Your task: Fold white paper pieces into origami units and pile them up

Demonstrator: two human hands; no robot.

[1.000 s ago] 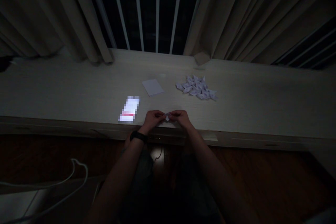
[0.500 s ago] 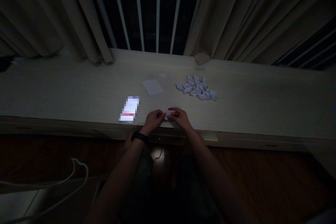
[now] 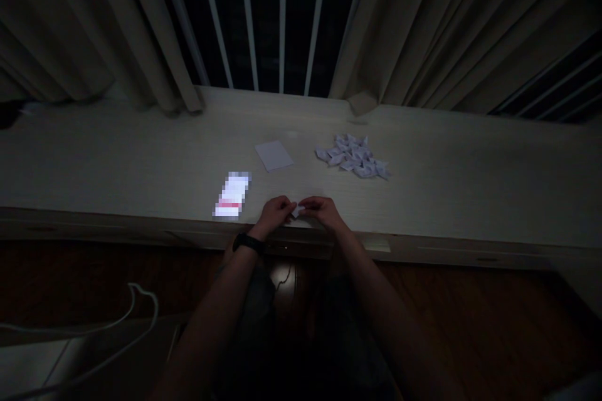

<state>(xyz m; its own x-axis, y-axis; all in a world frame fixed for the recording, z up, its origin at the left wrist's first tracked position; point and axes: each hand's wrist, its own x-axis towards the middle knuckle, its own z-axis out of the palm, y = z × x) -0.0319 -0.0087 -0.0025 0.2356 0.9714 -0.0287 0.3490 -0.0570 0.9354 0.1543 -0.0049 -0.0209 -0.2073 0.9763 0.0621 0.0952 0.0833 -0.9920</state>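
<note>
Two hands meet just over the near edge of the tabletop, with a small white paper held between them. The left hand pinches its left side, thumb and fingers closed on it; the right hand grasps the opposite side, its fingers bent inward to meet the paper. So the paper sits right in the gap between the two sets of fingertips — touching both, and partly covered by them. Its folds are too small and dim to make out.

Left of the left hand, near the same edge, lies a bright screen, pixelated. Farther in, toward the far edge, a white square lies flat. To its right spreads a pile of folded white pieces, touching and overlapping — well apart from the fingers. A black band circles the left wrist. Curtains hang at the far edge, pale bars showing between them.
</note>
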